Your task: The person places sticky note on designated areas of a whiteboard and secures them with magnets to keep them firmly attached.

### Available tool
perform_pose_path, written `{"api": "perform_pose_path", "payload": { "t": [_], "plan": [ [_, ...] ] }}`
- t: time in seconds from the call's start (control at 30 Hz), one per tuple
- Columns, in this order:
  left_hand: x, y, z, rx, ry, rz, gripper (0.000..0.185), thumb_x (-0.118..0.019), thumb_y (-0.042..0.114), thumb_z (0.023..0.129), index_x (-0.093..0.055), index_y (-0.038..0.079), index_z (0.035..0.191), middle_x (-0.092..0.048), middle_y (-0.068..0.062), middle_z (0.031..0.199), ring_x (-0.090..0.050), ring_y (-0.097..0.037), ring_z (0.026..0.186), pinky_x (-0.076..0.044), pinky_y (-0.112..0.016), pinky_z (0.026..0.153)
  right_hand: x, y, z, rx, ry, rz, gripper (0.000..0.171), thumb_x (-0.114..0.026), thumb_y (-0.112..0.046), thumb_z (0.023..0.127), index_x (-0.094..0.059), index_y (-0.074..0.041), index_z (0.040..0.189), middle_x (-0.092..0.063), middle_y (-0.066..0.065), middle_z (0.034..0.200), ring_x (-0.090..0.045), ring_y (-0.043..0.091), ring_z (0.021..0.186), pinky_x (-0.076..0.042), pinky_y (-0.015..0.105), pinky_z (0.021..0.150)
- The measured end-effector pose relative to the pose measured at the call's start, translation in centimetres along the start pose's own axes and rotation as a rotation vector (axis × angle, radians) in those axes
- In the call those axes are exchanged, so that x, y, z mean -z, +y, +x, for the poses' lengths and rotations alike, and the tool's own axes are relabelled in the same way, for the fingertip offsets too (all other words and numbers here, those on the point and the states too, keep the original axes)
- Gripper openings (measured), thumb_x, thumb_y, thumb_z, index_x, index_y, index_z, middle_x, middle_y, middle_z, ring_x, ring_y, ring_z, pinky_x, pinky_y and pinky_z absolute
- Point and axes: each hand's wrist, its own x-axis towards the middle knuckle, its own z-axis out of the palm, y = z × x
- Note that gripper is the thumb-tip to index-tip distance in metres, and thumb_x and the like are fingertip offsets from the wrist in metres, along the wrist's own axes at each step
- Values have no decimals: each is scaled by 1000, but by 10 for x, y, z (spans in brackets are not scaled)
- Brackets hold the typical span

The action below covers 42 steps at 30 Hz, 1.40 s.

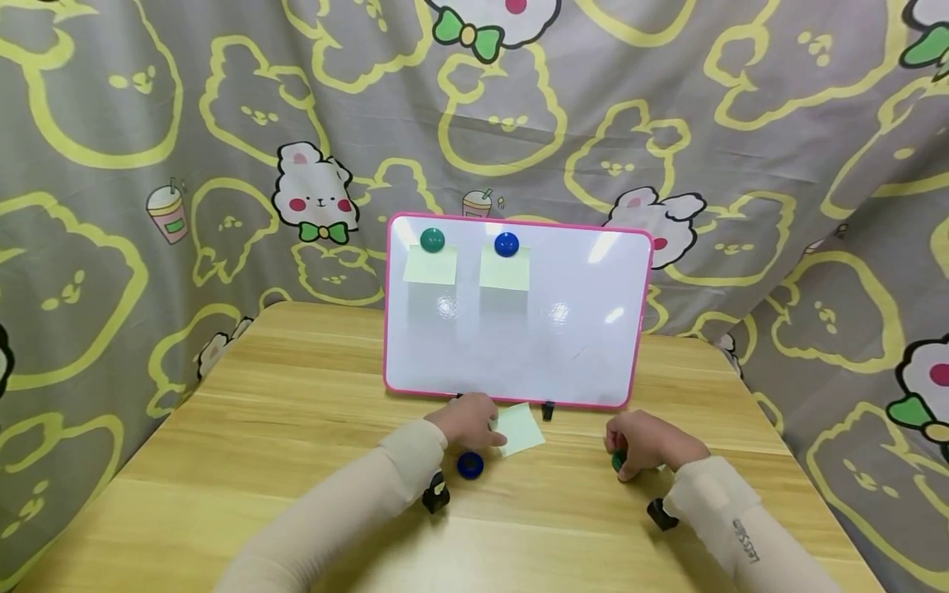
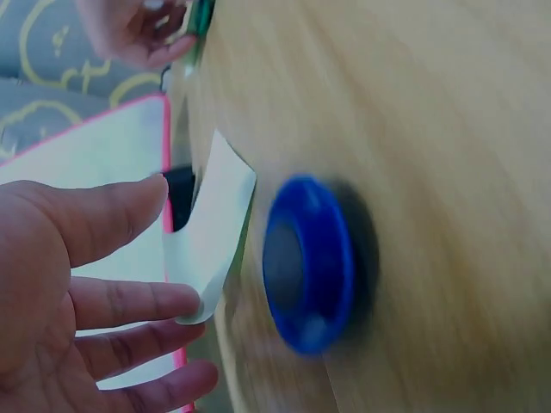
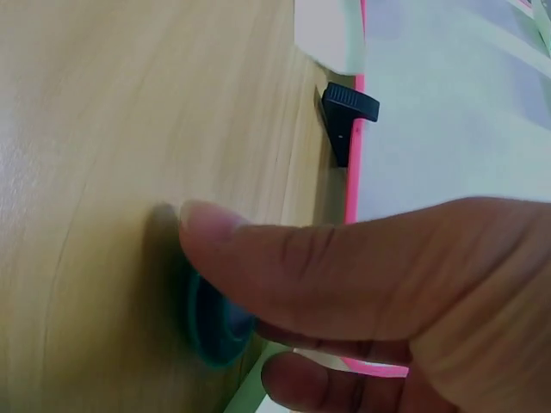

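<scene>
My left hand (image 1: 469, 422) is at a pale green sticky note (image 1: 522, 429) in front of the whiteboard (image 1: 578, 346). In the left wrist view the index fingertip touches the bent note, while the thumb stands apart and the other fingers are fairly straight. Beside this hand a blue round magnet (image 2: 310, 267) lies on the table. Farther right, my right hand (image 1: 647, 441) pinches a green round magnet (image 3: 211, 331) between thumb and fingers, low over the table. Another pale note (image 3: 250, 387) shows partly under that hand; the rest is hidden.
Two notes hang on the board, the left note (image 1: 432, 268) under a green magnet (image 1: 432, 240), the right note (image 1: 505, 272) under a blue magnet (image 1: 507, 245). A black foot (image 1: 548, 411) supports the board's lower edge. Patterned curtain (image 1: 259, 165) surrounds the wooden table (image 1: 311, 371).
</scene>
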Motion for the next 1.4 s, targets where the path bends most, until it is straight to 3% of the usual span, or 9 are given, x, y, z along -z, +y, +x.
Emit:
{"api": "perform_pose_path", "payload": {
  "t": [0.1,0.17,0.27,0.57,0.73,0.9,1.1,1.27,1.4],
  "plan": [
    [3,-10,-3,5,15,-14,34,-71,36,88,-65,3,85,-56,0,77,-52,-15,72,-47,-30,68,-1,0,-1,-11,6,10,39,-90,-2,61,-56,-10,78,-53,1,74,-49,18,69,-45,32,60],
    [5,-17,-5,9,24,-38,34,-71,34,88,-69,1,96,-65,-4,90,-60,-20,87,-50,-33,80,-2,0,-1,-2,12,10,39,-90,-2,61,-56,-10,78,-53,1,74,-49,18,69,-45,31,59],
    [7,-26,-8,10,55,-96,38,-71,30,89,-68,0,112,-67,-11,111,-59,-28,108,-47,-40,94,-3,1,-1,15,22,13,38,-89,-1,62,-56,-10,78,-53,1,73,-49,17,68,-45,30,59],
    [13,-46,-11,-57,277,-170,18,-76,14,83,-72,2,95,-68,-6,93,-60,-21,89,-49,-37,86,-4,5,-1,35,50,-32,27,-86,-14,72,-59,-12,73,-53,-4,70,-48,13,66,-44,30,60],
    [18,-49,-12,-34,354,-240,8,-77,6,81,-70,6,84,-65,-2,84,-60,-15,79,-51,-30,74,-5,7,0,33,64,-31,26,-81,-18,79,-57,-13,73,-50,-3,68,-46,13,64,-41,29,59],
    [20,-51,-12,-13,369,-315,9,-74,2,83,-67,8,83,-64,-2,88,-63,-18,83,-54,-29,71,-5,8,1,67,106,-9,22,-76,-14,84,-56,-12,77,-50,-3,68,-46,12,62,-40,28,58],
    [21,-54,-11,-29,377,-358,11,-74,-1,82,-68,7,88,-65,-5,94,-65,-19,82,-55,-28,71,-5,10,6,126,211,61,14,-68,-5,89,-58,-7,98,-54,-4,67,-49,10,58,-44,29,57],
    [23,-52,-13,-13,365,-385,22,-74,-4,79,-69,4,99,-62,-10,105,-65,-19,82,-55,-28,71,-5,10,8,117,308,64,7,-67,-7,90,-62,-7,95,-55,-4,68,-50,10,58,-45,32,60],
    [26,-50,-15,8,370,-392,29,-73,-6,79,-68,4,106,-60,-10,111,-64,-19,85,-54,-28,71,-4,11,9,95,326,63,12,-72,-8,86,-64,-3,95,-61,-1,79,-56,13,70,-49,34,65]
  ]
}}
